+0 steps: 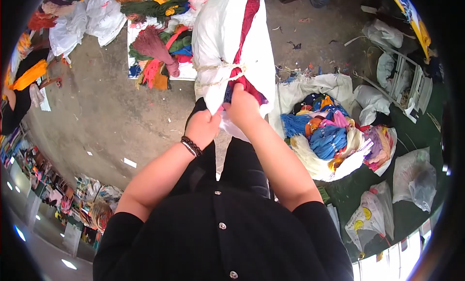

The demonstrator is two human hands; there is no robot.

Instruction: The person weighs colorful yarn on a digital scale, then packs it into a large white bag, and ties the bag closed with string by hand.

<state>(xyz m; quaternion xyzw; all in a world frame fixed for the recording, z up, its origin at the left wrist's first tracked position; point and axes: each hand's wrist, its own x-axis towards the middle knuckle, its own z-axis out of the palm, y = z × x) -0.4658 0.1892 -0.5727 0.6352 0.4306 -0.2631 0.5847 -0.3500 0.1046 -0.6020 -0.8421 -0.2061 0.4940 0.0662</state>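
A large white sack (218, 34) stuffed with red and dark yarn lies on the floor in front of me, bound near its mouth by a pale string (215, 68). My left hand (203, 127), with a dark beaded bracelet on the wrist, grips the sack's white edge. My right hand (242, 106) is closed on the bunched mouth of the sack, where red yarn (249, 19) pokes out. Both hands sit close together just below the string.
An open white sack (334, 85) of blue, orange and pink yarn skeins lies to the right. A heap of coloured yarn (160, 43) rests on a white sheet at the top left. Plastic bags (411, 174) and a white rack (411, 82) are at the right.
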